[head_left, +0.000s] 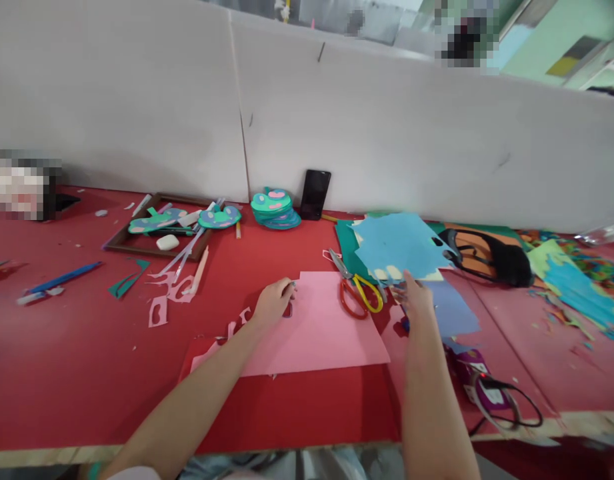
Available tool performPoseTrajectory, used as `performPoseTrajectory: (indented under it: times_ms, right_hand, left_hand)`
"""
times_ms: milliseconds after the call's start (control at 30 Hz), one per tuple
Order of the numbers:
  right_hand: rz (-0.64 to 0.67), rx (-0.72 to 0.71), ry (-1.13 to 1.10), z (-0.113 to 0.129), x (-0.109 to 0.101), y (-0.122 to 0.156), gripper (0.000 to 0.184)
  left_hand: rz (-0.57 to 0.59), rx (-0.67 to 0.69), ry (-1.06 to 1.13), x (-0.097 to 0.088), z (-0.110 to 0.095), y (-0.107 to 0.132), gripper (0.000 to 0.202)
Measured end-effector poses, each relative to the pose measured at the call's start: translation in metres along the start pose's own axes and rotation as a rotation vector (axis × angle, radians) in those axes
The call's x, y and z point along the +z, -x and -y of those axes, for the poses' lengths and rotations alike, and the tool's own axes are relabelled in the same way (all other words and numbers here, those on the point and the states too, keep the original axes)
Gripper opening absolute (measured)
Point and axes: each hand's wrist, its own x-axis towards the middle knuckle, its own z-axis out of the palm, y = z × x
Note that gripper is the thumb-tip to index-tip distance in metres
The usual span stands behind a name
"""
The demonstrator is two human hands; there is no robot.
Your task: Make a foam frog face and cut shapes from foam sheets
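My left hand rests on the left edge of a pink sheet lying on the red table. Its fingers are curled, pinching something small and dark that I cannot make out. My right hand reaches toward a light blue sheet, with its fingertips under that sheet's near edge. Scissors with red and yellow handles lie between my hands, on the pink sheet's right corner.
A wooden tray holds paper cut-outs at the back left. A stack of teal shapes and a black phone stand by the white partition. Blue pens, pink offcuts, a black strap, paper scraps lie around.
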Motion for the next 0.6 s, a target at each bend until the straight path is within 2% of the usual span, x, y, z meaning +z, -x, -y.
performPoseTrajectory:
  times_ms: [167,333,400,500,600]
  right_hand:
    - [-0.067,0.054,-0.064,0.016,0.003,-0.02,0.019]
    - [-0.055,0.123,-0.122,0.035,0.0,-0.048,0.037]
    - [-0.075,0.087,-0.128,0.038,0.0,-0.055,0.035]
    - [-0.085,0.01,-0.113,0.039,0.002,-0.057,0.015]
    - [-0.064,-0.111,-0.096,0.042,0.003,-0.051,0.014]
  left_hand:
    - [0.017,0.006,-0.024,0.0,0.002,0.0,0.023]
    - [0.023,0.004,-0.037,0.001,0.003,0.0,0.023]
    - [0.024,0.005,-0.042,0.001,0.003,0.0,0.024]
    - [0.028,0.013,-0.049,0.0,0.003,0.0,0.023]
    - [0.029,0.017,-0.056,0.0,0.004,0.0,0.023]
